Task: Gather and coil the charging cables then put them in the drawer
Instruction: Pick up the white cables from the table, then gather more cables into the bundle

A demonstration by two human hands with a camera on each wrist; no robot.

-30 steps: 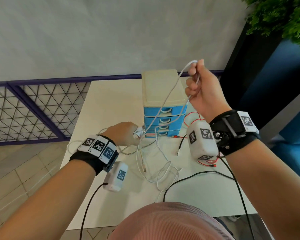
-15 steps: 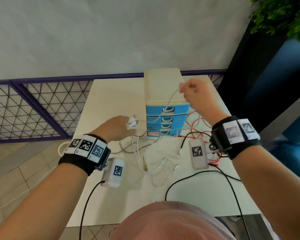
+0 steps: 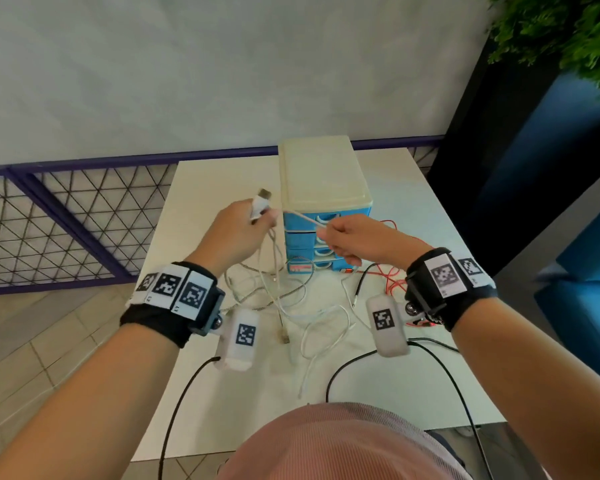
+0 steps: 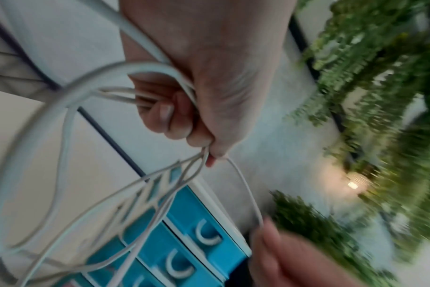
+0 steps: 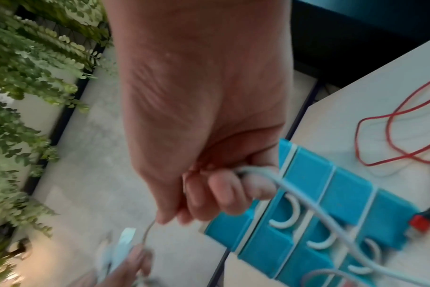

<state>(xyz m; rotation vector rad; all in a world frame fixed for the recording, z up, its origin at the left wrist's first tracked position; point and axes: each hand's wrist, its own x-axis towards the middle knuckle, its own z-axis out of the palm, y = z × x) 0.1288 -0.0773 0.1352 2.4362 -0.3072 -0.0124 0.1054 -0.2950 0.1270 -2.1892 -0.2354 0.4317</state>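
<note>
**Both hands have come together on the white cable**

Half a second ago your left hand [image 3: 238, 233] was low near the table with the plug, and your right hand [image 3: 352, 237] was higher, over the top of the drawer unit [image 3: 321, 174]. Now the left hand has risen and the right one has come down and toward it, so they stand close together in front of the top blue drawer [image 3: 326, 220].

Your left fingers [image 4: 171, 116] are curled around several loops of the white cable [image 3: 300, 216], and the USB plug [image 3: 261, 202] sticks up out of the top of this fist. A short straight piece of the cable runs from the left hand to the right. Your right fingers [image 5: 224, 194] are clenched on it, and the cable passes through this fist. The rest of the white cable hangs down from the left hand to the table [image 3: 413, 375], where it lies in loose loops between a braided cable [image 3: 302, 289] and a red cable [image 3: 392, 282]. All drawers are closed.
</note>
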